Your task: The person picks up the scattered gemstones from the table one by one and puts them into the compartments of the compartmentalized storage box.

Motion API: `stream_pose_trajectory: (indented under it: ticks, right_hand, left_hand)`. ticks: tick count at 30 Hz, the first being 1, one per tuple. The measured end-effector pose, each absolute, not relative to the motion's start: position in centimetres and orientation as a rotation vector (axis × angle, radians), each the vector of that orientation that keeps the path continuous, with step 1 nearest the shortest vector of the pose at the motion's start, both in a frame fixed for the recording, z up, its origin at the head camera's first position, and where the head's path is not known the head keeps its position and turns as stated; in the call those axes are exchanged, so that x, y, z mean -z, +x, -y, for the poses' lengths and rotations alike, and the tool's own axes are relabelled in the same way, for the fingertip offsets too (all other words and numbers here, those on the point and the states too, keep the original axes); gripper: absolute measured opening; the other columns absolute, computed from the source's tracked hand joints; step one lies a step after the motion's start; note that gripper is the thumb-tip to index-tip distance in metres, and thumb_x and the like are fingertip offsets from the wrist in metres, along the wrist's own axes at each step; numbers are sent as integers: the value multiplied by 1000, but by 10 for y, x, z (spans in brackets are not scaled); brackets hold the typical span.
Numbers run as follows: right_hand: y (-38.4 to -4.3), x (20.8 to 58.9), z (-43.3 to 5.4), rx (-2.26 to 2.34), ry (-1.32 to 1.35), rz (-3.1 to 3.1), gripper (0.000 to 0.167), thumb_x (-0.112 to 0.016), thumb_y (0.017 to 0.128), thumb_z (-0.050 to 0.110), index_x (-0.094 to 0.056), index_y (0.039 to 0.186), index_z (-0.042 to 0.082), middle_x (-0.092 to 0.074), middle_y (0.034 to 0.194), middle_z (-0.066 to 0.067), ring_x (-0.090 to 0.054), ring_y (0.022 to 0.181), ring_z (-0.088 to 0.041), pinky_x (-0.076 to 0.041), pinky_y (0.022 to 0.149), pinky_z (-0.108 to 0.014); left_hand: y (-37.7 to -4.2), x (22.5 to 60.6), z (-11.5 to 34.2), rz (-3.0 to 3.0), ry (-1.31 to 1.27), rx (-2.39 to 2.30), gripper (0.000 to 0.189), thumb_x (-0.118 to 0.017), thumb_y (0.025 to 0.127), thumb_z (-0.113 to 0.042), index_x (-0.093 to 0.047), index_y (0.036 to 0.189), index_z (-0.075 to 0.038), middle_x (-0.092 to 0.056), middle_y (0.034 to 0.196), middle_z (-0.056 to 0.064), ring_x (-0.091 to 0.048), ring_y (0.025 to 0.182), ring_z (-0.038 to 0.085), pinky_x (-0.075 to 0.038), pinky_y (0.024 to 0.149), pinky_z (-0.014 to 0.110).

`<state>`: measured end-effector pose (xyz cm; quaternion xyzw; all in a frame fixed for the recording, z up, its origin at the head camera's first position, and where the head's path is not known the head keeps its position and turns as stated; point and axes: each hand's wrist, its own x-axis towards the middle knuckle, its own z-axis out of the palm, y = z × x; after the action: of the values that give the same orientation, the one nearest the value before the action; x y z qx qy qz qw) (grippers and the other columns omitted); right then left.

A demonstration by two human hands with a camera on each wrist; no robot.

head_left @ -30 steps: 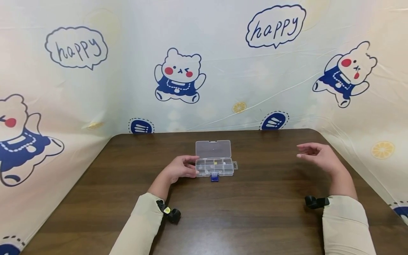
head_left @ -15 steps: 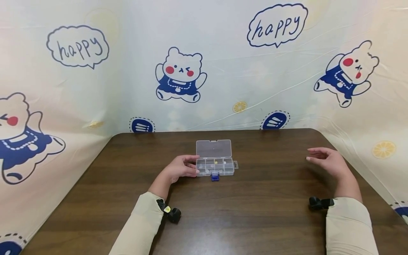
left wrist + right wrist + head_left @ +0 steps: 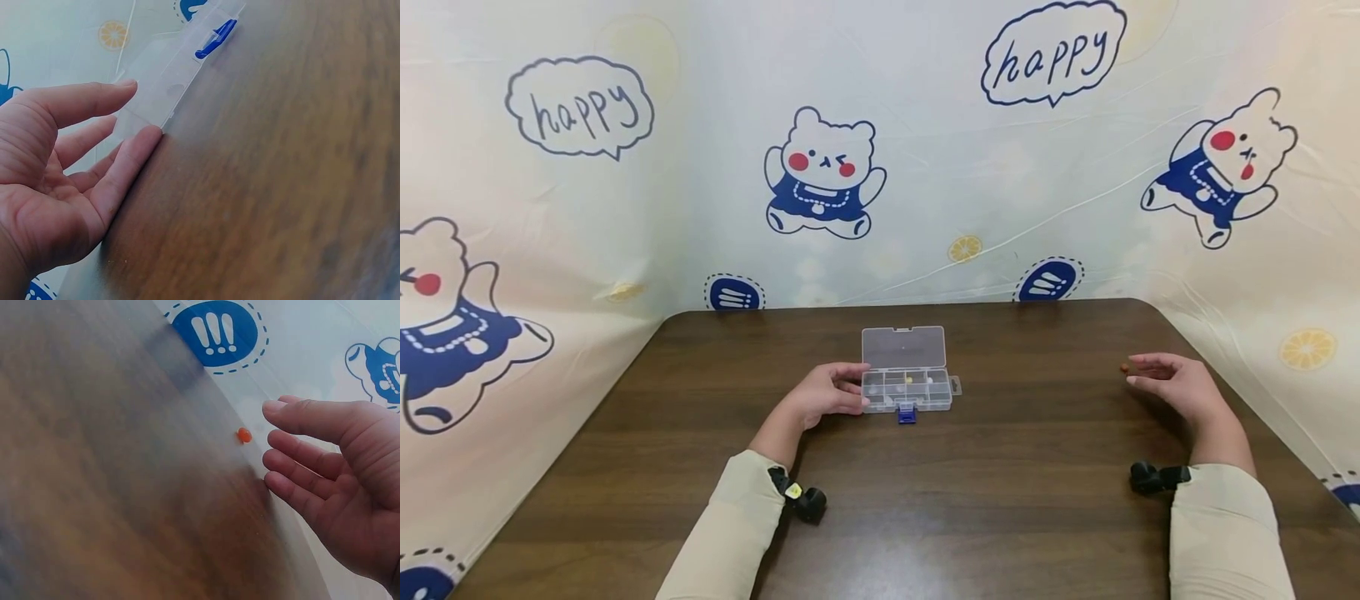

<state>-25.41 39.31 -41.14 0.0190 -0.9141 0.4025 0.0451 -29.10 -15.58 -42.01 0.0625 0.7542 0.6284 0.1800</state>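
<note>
A clear plastic compartment box stands on the table with its lid raised and its blue latch at the front. Small yellow and pale bits lie in some compartments. My left hand holds the box at its left end, thumb at the front corner and index finger near the hinge. Off to the right, my right hand is held with fingers bent loosely and parted from the thumb. Just beyond its fingertips is a tiny orange, bead-like piece; a gap shows between them in the right wrist view.
The dark wood table has rounded far corners, and a printed curtain hangs round it. A hanging tab sticks out of the box's right end. Black cameras are strapped to both wrists.
My right hand has moved to the right and slightly towards me, and the orange piece has come into sight by its fingertips. The left hand and the box stay in place.
</note>
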Motion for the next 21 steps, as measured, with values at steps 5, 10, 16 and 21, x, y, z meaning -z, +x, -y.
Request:
stream_pose_trajectory:
  ticks: [5, 10, 16, 21]
  right_hand:
    - [-256, 416, -396, -1202, 103, 2786, 48, -72, 90, 19, -58, 127, -7, -60, 122, -30, -54, 83, 14, -47, 70, -7]
    - [-259, 419, -400, -1166, 89, 2819, 45, -73, 89, 18, -60, 124, -8, -61, 122, -29, -54, 82, 10, -47, 70, -7]
    - [-269, 418, -409, -1105, 132, 2887, 49, -74, 89, 25, -61, 125, -6, -61, 122, -27, -52, 84, 7, -47, 70, -10]
    - [-281, 414, -415, -1024, 202, 2944, 49, -75, 88, 24, -61, 123, -7, -66, 113, -24, -54, 83, 2, -48, 69, -15]
  left_hand:
    - [-290, 419, 155, -2130, 171, -1783, 65, -76, 78, 10, -54, 138, -4, -54, 119, 21, -59, 91, 25, -59, 79, 36]
    - [-290, 419, 154, -2134, 169, -1785, 65, -76, 77, 10, -55, 137, -5, -55, 118, 20, -59, 91, 25, -59, 79, 37]
    - [-291, 417, 155, -2134, 144, -1794, 64, -77, 76, 10, -57, 135, -7, -56, 116, 19, -59, 92, 26, -59, 79, 37]
    - [-291, 417, 156, -2140, 134, -1794, 64, -77, 76, 10, -57, 135, -7, -56, 115, 19, -59, 91, 26, -59, 78, 37]
